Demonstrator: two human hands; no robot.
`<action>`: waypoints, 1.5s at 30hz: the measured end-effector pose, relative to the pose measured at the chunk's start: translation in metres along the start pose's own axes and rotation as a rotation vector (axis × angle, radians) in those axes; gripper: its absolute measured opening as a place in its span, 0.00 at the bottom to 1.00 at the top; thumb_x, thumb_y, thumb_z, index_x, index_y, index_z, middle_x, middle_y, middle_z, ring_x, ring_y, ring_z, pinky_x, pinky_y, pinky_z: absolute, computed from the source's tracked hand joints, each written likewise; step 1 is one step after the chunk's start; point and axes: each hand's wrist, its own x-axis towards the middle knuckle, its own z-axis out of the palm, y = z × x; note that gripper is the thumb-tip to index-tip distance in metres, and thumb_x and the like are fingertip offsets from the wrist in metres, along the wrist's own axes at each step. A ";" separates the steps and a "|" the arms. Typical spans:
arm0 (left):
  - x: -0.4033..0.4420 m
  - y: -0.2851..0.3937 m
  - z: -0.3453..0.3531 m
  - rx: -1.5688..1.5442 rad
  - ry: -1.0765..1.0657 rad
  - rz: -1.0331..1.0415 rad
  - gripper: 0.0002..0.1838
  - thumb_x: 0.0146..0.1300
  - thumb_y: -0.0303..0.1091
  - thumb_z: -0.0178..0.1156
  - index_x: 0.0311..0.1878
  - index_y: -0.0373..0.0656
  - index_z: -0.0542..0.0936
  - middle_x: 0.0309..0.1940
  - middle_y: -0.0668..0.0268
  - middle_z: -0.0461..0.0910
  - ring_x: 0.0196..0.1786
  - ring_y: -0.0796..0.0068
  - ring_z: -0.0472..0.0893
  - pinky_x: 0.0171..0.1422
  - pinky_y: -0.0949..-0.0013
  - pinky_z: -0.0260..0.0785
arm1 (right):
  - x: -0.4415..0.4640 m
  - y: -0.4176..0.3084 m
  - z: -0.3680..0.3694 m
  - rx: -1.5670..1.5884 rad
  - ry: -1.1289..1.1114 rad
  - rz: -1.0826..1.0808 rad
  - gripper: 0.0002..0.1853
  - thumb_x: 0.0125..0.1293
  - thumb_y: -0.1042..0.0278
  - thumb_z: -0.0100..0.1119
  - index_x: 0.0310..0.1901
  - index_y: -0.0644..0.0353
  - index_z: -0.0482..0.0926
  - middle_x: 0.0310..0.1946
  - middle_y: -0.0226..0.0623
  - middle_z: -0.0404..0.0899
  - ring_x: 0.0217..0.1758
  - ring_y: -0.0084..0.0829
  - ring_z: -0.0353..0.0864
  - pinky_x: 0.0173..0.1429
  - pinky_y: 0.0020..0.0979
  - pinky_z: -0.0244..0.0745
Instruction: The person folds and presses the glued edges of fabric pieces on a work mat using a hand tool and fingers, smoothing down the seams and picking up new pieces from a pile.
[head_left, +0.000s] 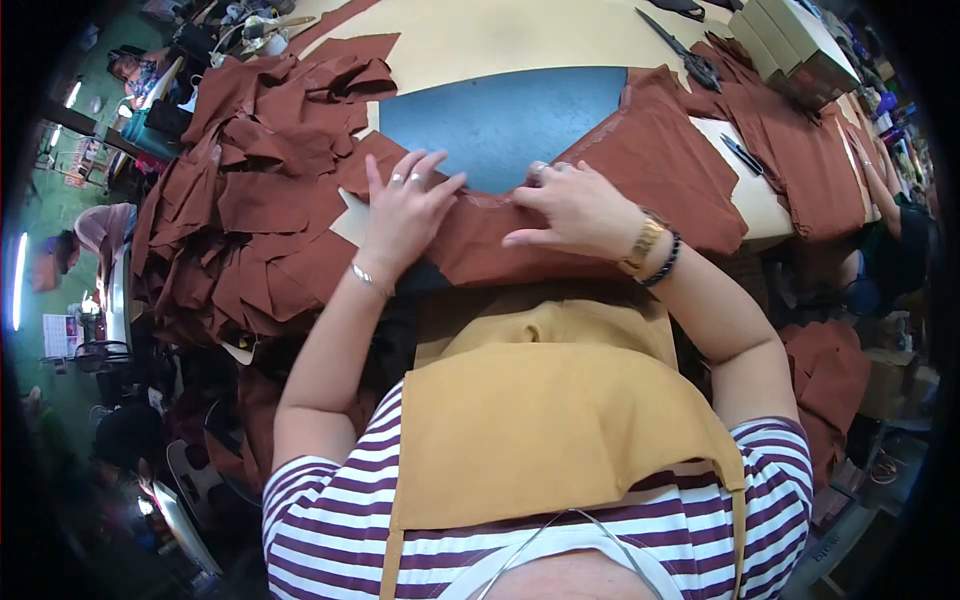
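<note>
A brown fabric piece point(665, 165) with a curved edge lies over a blue board point(500, 115) in front of me. My left hand point(405, 205) is over the left part of this cloth, its fingers spread and slightly blurred, holding nothing. On the cloth's near strip, beside the curved edge, rests my right hand point(580, 210). Its fingers are bent down against the fabric and the thumb is stretched out apart from them. Light marks run along the cloth's curved edge.
A large heap of brown cloth pieces point(250, 190) lies at the left. To the right are more brown cloth point(810, 170), a dark pen-like tool point(742, 155), large scissors point(690, 60) and a cardboard box point(795, 50). Another person's arm point(880, 180) shows at the far right.
</note>
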 end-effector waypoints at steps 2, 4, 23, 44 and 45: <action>-0.019 0.014 -0.020 -0.268 0.022 -0.082 0.09 0.62 0.34 0.65 0.46 0.51 0.85 0.42 0.66 0.81 0.46 0.66 0.81 0.65 0.48 0.66 | -0.012 0.018 -0.002 0.040 0.088 -0.029 0.34 0.59 0.32 0.59 0.59 0.49 0.76 0.55 0.46 0.74 0.58 0.45 0.75 0.63 0.58 0.68; -0.053 0.025 -0.039 -0.772 -0.240 -0.180 0.12 0.64 0.32 0.63 0.50 0.43 0.83 0.44 0.61 0.82 0.46 0.65 0.82 0.55 0.64 0.73 | -0.029 0.026 -0.002 0.036 0.222 0.000 0.34 0.60 0.34 0.60 0.59 0.52 0.76 0.57 0.46 0.74 0.61 0.44 0.74 0.67 0.58 0.63; -0.163 0.027 -0.070 -0.991 0.368 -0.993 0.17 0.71 0.36 0.52 0.58 0.39 0.76 0.52 0.68 0.79 0.54 0.75 0.77 0.61 0.67 0.69 | 0.003 -0.004 0.003 0.331 0.350 -0.148 0.19 0.62 0.65 0.64 0.54 0.61 0.77 0.52 0.45 0.79 0.57 0.47 0.76 0.63 0.41 0.70; -0.380 -0.153 -0.368 0.941 0.193 -1.341 0.21 0.65 0.36 0.47 0.57 0.36 0.73 0.53 0.43 0.78 0.54 0.42 0.79 0.59 0.51 0.72 | 0.003 0.084 0.043 0.311 0.367 0.051 0.18 0.74 0.58 0.54 0.57 0.62 0.78 0.58 0.42 0.78 0.63 0.38 0.74 0.68 0.33 0.65; -0.356 -0.148 -0.336 0.895 -0.087 -1.316 0.22 0.65 0.38 0.48 0.58 0.39 0.72 0.53 0.41 0.77 0.55 0.39 0.77 0.59 0.48 0.71 | 0.003 0.083 0.042 0.314 0.368 0.053 0.18 0.74 0.59 0.54 0.57 0.63 0.78 0.58 0.43 0.78 0.63 0.38 0.75 0.68 0.33 0.65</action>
